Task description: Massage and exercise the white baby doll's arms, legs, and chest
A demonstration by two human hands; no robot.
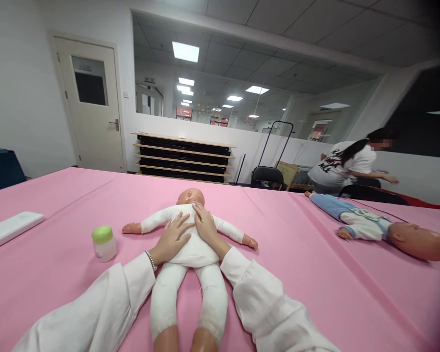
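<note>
Pink cloth covers the long table, and behind it stand a door with a small window and a low rack of dark boards. At the middle of the table, a baby doll in a white suit lies on its back, with the head away from the person and both arms open to the sides. Both hands are on the doll's chest and belly, flat and not grasping anything. On the left hand, the fingers are a little spread and point across the chest. On the right hand, the fingers are pressed together, near the neck. A small bottle with a green cap stands just left of the doll, and a flat white bar lies near the table edge. On the right lies a second doll in blue and white, and past it a co-worker in a white T-shirt is bending.
</note>
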